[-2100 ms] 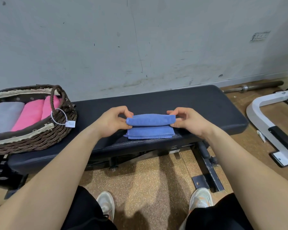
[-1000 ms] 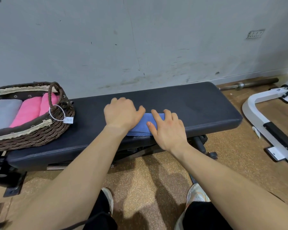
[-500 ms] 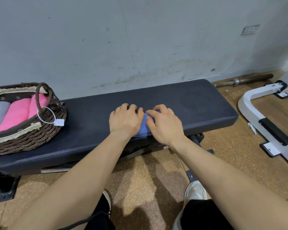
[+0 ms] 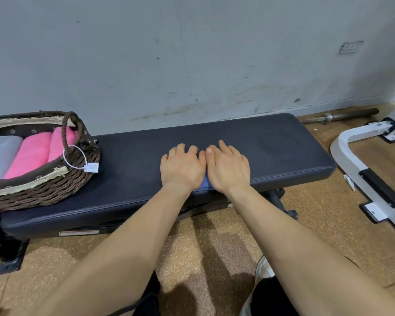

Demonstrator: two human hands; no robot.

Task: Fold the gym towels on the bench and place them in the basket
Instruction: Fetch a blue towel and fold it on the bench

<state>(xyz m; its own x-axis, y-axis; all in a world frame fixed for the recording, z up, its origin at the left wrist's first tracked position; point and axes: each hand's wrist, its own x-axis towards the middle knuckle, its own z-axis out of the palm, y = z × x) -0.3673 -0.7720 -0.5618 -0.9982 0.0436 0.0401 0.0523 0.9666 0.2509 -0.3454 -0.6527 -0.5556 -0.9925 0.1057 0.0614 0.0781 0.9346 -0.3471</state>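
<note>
Palms down, fingers relaxed — left hand (image 4: 181,167) and right hand (image 4: 228,169) side by side, pressing blue cloth towel (image 4: 205,184) onto padded black table (image 4: 271,144); towel mostly hidden.

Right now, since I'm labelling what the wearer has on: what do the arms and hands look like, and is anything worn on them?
The left arm and right arm are bare, no sleeve in view. The left hand and right hand show no glove, ring, watch or wristband.

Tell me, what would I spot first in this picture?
The left hand and the right hand press side by side on a blue towel at the middle of the dark bench. At its left end sits a wicker basket with pink towels and a grey towel inside.
</note>
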